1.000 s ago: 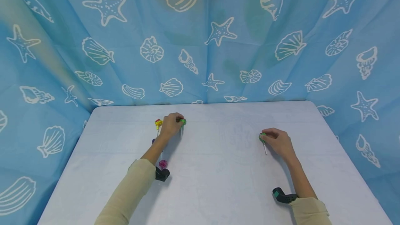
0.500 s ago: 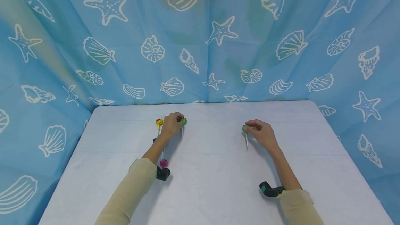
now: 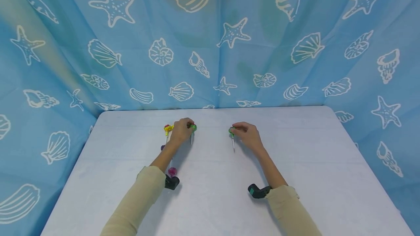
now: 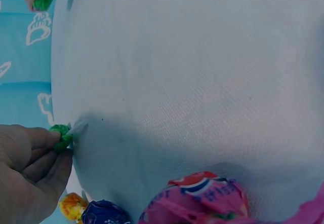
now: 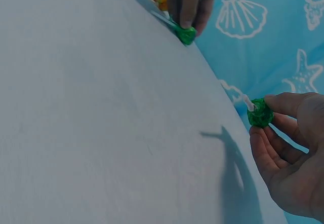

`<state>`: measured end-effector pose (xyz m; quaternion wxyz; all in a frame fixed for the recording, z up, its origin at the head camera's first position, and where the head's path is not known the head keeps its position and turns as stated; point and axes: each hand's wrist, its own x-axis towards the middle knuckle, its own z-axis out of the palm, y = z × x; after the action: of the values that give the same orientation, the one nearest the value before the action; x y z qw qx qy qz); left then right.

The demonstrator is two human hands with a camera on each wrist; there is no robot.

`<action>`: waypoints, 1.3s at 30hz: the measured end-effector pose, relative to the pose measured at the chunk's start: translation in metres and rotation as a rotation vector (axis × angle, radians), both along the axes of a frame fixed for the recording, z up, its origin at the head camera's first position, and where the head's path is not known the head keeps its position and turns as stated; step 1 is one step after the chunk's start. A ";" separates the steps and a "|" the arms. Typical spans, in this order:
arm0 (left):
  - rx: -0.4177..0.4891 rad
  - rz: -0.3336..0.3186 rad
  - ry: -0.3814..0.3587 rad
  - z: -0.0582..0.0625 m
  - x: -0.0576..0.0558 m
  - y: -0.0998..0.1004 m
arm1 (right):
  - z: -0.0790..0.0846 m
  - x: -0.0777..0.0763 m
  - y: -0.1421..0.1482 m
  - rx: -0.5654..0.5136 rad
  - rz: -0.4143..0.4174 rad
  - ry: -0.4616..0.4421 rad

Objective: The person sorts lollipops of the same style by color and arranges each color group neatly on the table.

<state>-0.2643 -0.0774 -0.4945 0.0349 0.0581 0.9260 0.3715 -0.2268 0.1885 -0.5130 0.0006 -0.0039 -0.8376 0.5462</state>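
Note:
My left hand [image 3: 181, 132] pinches the head of a green lollipop [image 4: 62, 137] between thumb and fingers, low over the far left part of the table. The lollipop's white stick points toward me. Right of it, my right hand [image 3: 249, 136] pinches a second green lollipop [image 5: 260, 113] by its wrapped head, held above the surface with its stick toward me. Beside and under my left arm are a yellow lollipop [image 3: 168, 128], a dark blue or purple one [image 4: 105, 213] and a pink one [image 3: 172, 171], partly hidden in the head view.
The table [image 3: 210, 207] is covered in a white cloth. A blue curtain [image 3: 197, 39] with shells and starfish hangs behind its far edge. Black wrist cameras, such as the right one [image 3: 258, 191], are worn on both wrists.
The right hand has moved left across the table with its green lollipop, closer to the left hand. The left hand has stayed in place with its lollipop.

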 end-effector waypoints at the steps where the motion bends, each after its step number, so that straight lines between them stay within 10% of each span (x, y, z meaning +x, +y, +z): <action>1: -0.001 0.001 -0.002 0.000 0.000 0.000 | -0.001 -0.002 -0.005 -0.011 0.004 0.000; 39: -0.048 0.035 -0.014 0.003 0.001 0.005 | -0.015 -0.031 -0.097 -0.035 0.009 0.045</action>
<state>-0.2630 -0.0721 -0.4917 0.0364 0.0383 0.9352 0.3501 -0.2582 0.0918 -0.5277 0.0168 0.0121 -0.8279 0.5605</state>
